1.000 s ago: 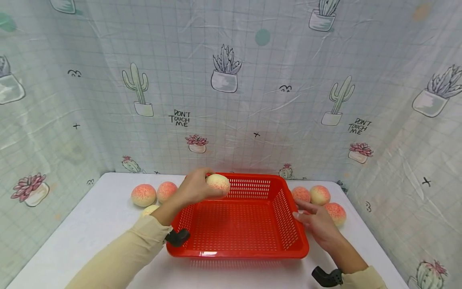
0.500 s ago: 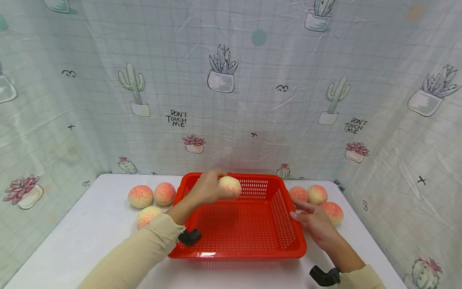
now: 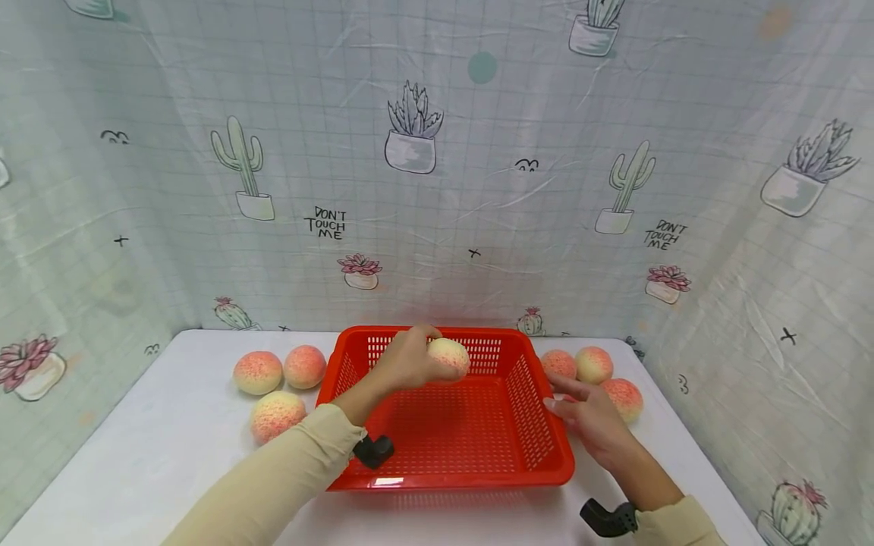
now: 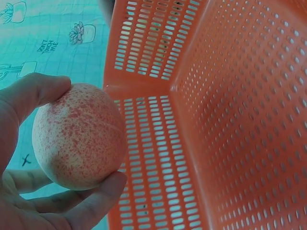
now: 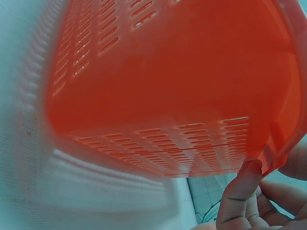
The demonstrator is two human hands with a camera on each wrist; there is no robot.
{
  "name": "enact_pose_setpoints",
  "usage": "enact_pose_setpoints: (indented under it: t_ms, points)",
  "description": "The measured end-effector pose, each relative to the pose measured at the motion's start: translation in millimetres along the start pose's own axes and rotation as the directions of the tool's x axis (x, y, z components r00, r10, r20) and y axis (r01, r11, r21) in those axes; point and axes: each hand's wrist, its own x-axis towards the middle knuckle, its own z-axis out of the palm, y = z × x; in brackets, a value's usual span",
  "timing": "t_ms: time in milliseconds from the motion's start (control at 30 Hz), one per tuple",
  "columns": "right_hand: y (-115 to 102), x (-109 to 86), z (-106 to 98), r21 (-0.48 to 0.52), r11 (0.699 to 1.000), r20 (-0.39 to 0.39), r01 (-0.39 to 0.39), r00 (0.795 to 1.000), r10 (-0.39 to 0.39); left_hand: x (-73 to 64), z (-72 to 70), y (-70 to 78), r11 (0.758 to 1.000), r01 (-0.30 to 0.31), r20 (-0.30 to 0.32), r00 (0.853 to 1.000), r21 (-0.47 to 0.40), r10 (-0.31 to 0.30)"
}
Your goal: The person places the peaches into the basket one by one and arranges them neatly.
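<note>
Peach [image 4: 79,136], head and left-wrist views only, in the grip of the left hand [image 3: 411,360] over the basket [image 3: 454,428]

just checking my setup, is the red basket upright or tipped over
Upright: the red basket stands on the table with its mouth facing up, and the head view looks down inside it.

The left hand [image 3: 413,360] and its peach [image 3: 449,358] have moved rightward over the basket [image 3: 451,480]: the peach, left of the basket's middle a second ago, is now slightly right of it. Left of the basket, another peach [image 3: 276,415], earlier mostly behind the sleeve [image 3: 273,476], shows almost whole.
</note>
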Motion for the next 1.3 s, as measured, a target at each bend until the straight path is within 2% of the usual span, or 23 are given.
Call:
enact_pose_setpoints:
  t_ms: [233, 700, 933, 1300]
  points:
    - [-1.4, 0.0, -0.5, 0.01, 1.0, 0.003, 0.003, 1.0, -0.004, 3.8, 11.1, 5.3, 0.999, -0.031, 0.025, 0.999, 0.012, 0.031]
    - [-1.6, -0.2, 0.1, 0.021, 1.0, -0.004, 0.004, 1.0, -0.004, 15.8, 34.2, 11.9, 0.999, -0.042, 0.053, 0.998, 0.003, 0.041]
    - [-1.9, 1.1, 1.3, 0.026, 1.0, -0.01, -0.005, 1.0, 0.005, 22.0, 44.8, 13.1, 0.999, -0.026, 0.075, 0.997, -0.022, 0.028]
    - [-2.3, -0.1, 1.2, 0.016, 1.0, -0.009, 0.002, 1.0, -0.002, 29.2, 59.1, 15.5, 0.999, -0.012, 0.077, 0.997, -0.041, 0.015]
